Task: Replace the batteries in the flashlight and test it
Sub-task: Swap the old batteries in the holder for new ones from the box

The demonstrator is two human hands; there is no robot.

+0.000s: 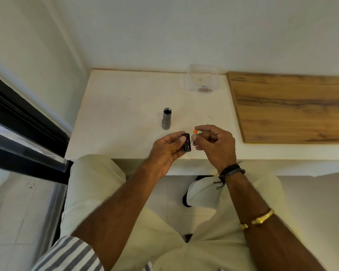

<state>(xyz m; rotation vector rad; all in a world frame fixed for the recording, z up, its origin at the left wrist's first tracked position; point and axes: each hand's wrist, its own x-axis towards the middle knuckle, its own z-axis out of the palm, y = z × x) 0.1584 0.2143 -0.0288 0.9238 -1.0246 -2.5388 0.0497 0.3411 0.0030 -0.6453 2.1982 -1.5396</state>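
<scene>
Holder (245, 142): pinched in my left hand (165, 151), slots facing right for loading. Battery (194, 134): gripped by my right hand (216, 143), tip just beside the holder. Flashlight (167, 118): upright on counter (115, 114), open end up, awaiting refill.

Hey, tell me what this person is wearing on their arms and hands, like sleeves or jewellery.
Left hand: bare, no rings visible. The left arm has a blue-grey and white striped sleeve pushed up past the elbow. Right hand: bare too, with dark braided bracelets at the wrist, a thin black cord dangling from them, and a gold bangle further up the forearm. No right sleeve is in view.
</scene>
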